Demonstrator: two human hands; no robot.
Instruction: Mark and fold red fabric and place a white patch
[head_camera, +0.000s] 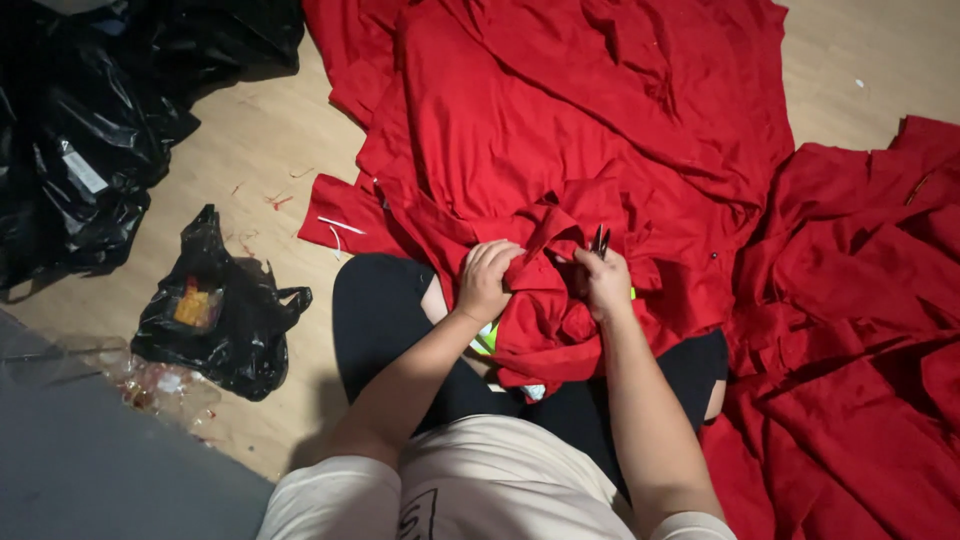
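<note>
A pale wooden floor (260, 140) is seen from above, with a person seated on it, legs folded. A red garment (545, 300) is bunched in the lap, its folds gathered between the two hands. The fingers of the left hand (487, 280) are curled tight around a fold of the cloth. The right hand (604, 282) is closed around a small pair of dark snips (600, 241), whose tips stick up just above the knuckles; a bit of the cloth is pinched under the same hand. Loose threads seem to be being trimmed from the garment, judging by the red thread scraps (278, 200) scattered on the floor. For the next cut, the fold would need to be held taut and the blade tips kept clear of the cloth itself. Beyond the lap, more red garments (600, 90) are spread ahead and heaped to the right (860, 330), touching the one in hand and crowding the working space. To the left, well apart, a small black plastic bag (225, 315) lies open, with larger black bags (80, 130) behind it and crumpled clear wrapping (150, 385) beside it.
</note>
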